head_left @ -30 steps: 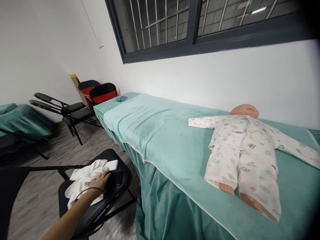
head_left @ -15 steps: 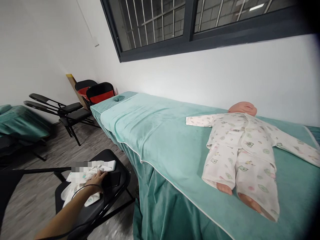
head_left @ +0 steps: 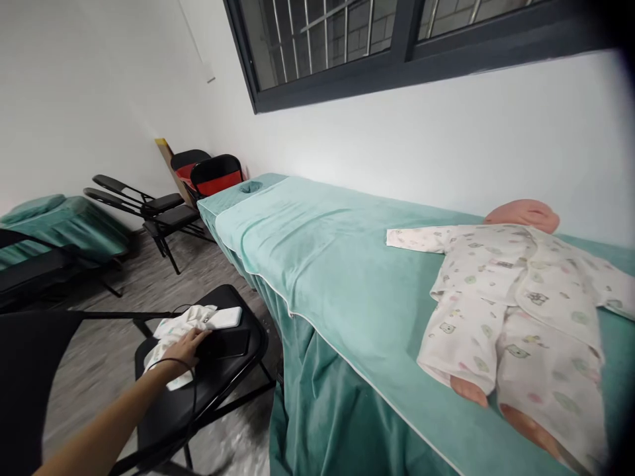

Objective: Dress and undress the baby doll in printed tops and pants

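Note:
My left hand (head_left: pixel 186 347) reaches down onto a crumpled white cloth (head_left: pixel 171 334) on the seat of a black folding chair (head_left: pixel 173 416). Its fingers are bent over the cloth's edge; whether they grip it is hard to tell. Beside the fingers lie a white rectangular device (head_left: pixel 226 318) and a dark flat phone-like object (head_left: pixel 232 343). A baby doll (head_left: pixel 523 213) in a white printed top (head_left: pixel 501 261) and matching trousers (head_left: pixel 546 357) lies on its back on the green-covered bed (head_left: pixel 337 264). My right hand is out of view.
A dark cable (head_left: pixel 194 403) hangs from around my left wrist over the chair. More black folding chairs (head_left: pixel 171 217) and another green-covered bed (head_left: pixel 84 225) stand at the back left. A barred window (head_left: pixel 322 39) is above the bed.
The view has shifted, so the bed and doll sit further right and lower. My left hand stays at the cloth, with the white device now more exposed beside it.

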{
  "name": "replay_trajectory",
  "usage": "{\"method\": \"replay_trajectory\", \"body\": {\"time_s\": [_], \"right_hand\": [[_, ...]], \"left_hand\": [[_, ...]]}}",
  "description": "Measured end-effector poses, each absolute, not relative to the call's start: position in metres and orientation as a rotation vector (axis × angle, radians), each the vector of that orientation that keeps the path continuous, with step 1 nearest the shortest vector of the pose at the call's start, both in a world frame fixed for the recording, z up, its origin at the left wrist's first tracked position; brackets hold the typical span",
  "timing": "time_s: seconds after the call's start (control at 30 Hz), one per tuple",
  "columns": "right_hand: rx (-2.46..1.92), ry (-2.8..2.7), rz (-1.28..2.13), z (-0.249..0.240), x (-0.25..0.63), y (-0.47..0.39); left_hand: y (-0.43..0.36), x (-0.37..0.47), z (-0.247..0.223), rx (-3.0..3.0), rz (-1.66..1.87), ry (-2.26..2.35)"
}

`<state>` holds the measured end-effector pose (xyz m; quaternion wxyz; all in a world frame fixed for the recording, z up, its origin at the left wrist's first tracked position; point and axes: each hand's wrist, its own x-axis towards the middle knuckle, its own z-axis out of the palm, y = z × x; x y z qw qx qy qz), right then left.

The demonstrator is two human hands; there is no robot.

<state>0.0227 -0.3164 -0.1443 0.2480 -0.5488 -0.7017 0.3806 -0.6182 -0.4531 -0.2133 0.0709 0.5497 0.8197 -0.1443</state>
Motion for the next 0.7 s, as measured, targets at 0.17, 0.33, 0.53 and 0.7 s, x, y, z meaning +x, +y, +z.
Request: {"method": "replay_trajectory", "body": {"time_s": [0.17, 0.33, 0.53, 0.7], "right_hand": [[-1.44, -1.944, 1.052, -0.146, 0.023, -0.251], [-1.362, -1.955, 1.032, -0.137, 0.037, -0.185], [-1.393, -1.952, 1.027, -0.135, 0.044, -0.153], [-1.467, -1.961, 1.028, -0.138, 0.041, -0.155]], "left_hand": [[-0.47, -0.623, -0.207, 1.65, -0.451, 2.564], [-0.466, -0.613, -0.204, 1.593, -0.561, 2.739], [-0.461, -0.606, -0.2, 1.351, -0.577, 2.864], [-0.456, -0.597, -0.196, 1.265, -0.522, 2.969]]}}
